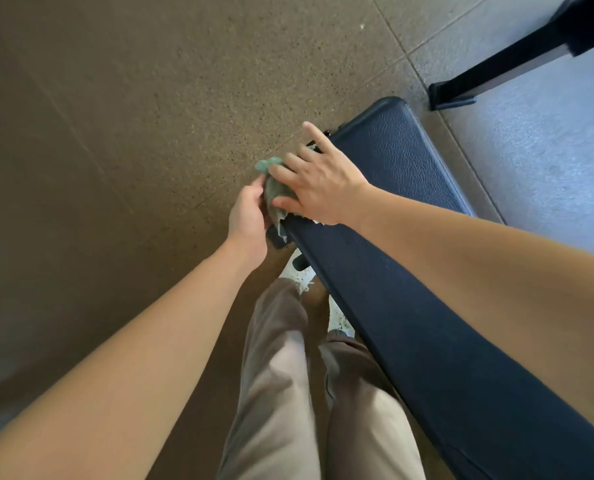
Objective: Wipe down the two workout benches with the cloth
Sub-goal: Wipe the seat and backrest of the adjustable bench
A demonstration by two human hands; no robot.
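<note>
Seen from above through a head-worn camera, a long dark navy padded bench (410, 341) runs diagonally from the lower right corner up toward the centre of the view. Its surface is split into two pads, and the gap between them lies under the hands. A small crumpled teal-green cloth (274, 188) is held at the left edge of the bench, right at that gap, with part of it hanging down over the side. The left hand (249, 216) is seen from the back beside the bench, and its fingers and thumb are closed around the cloth. The right hand (318, 181) is laid on the cloth and the bench edge, fingers straight and spread apart, the index finger stretched toward the far pad; nothing is gripped by it. Both bare forearms are extended forward from the bottom corners. Beige trousers (278, 375) and a white shoe (297, 268) are seen below, close to the left side of the bench. The floor (133, 116) is brown and speckled, with thin seams. At the upper right a paler grey floor area (548, 150) is seen, with a black frame bar (496, 64) resting on it, well apart from the hands.
</note>
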